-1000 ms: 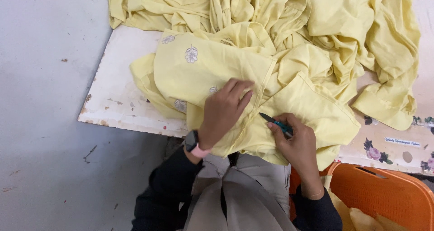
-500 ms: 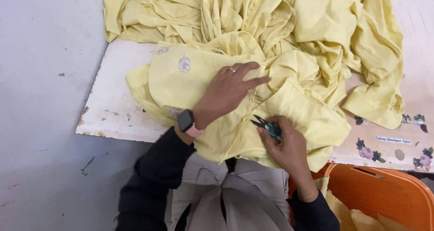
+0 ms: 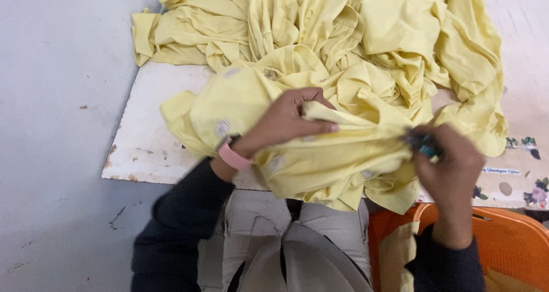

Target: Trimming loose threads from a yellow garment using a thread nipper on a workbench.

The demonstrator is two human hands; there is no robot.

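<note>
- Yellow cloth pile [image 3: 366,46] covered the white board [image 3: 148,137]; worked fold [image 3: 343,149] lay at its near edge.
- Left hand [image 3: 286,123] pinched that fold, fingers closed.
- Right hand [image 3: 452,166] gripped a small cutter [image 3: 423,146], blurred.
- Risk: bunched layers could get nicked.

Her left hand [image 3: 286,123] curled with fingers pinched shut; the right hand [image 3: 449,166] was clenched, both forearms raised.

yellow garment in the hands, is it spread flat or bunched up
Bunched up. The yellow garment is gathered into folds between the left hand and right hand, not flat on the white board.
</note>
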